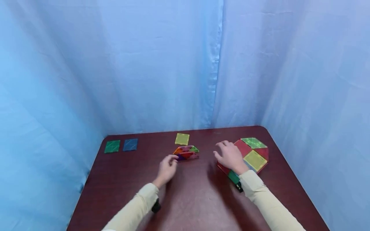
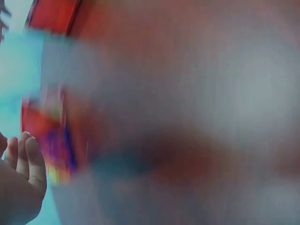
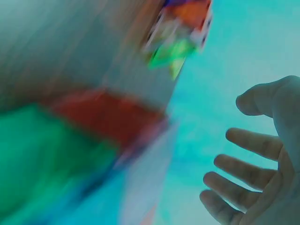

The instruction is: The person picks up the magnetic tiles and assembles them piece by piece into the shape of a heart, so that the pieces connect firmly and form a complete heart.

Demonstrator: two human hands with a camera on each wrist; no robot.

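A small structure of joined magnetic tiles (image 1: 189,154), in orange, red, purple, pink and green, stands near the middle of the table. My left hand (image 1: 167,167) is at its left end, fingertips right at the purple tile; in the left wrist view the fingers (image 2: 35,159) look relaxed beside it. On the right sits a larger many-sided magnetic tile structure (image 1: 242,148), with red, yellow, green and blue faces. My right hand (image 1: 231,156) overlaps its left side in the head view. Spread fingers (image 3: 253,143) and thumb hold nothing in the right wrist view.
A green square tile (image 1: 112,146) and a blue square tile (image 1: 130,144) lie at the table's back left. Behind the small structure lies a yellow square tile (image 1: 182,139). Blue curtains (image 1: 162,64) enclose the dark red table (image 1: 115,186) at the back and sides.
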